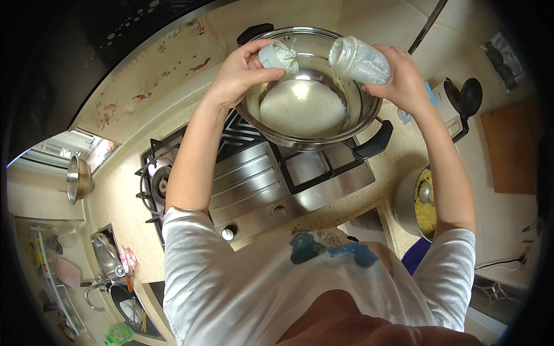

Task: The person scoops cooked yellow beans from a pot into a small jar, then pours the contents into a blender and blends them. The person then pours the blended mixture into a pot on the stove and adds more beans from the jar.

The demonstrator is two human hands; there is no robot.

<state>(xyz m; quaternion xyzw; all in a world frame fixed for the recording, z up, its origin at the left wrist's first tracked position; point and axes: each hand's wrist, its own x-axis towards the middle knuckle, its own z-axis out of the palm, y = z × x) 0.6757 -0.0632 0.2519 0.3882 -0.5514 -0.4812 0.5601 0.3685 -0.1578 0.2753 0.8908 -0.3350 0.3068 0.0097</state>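
Observation:
A large two-handled steel pot [281, 137] stands on the right side of a steel gas stove [255, 173], with pale whitish contents [298, 108] inside. Over its left rim, my left hand [249, 71] holds a pale plastic lid [277, 57], from which crumpled whitish material sticks out. My right hand [398, 75] grips a clear jar [361, 60] above the pot's right rim. The jar lies tilted on its side, its uncovered mouth facing left towards the lid, and a white residue coats its wall. Lid and jar are apart.
At the right are a pot of yellow food [426, 216] with a ladle, a black utensil [471, 97] in a holder and a brown board [510, 151]. The left burner [162, 184] bears nothing. A steel bowl [78, 179] and a sink [108, 255] lie further left.

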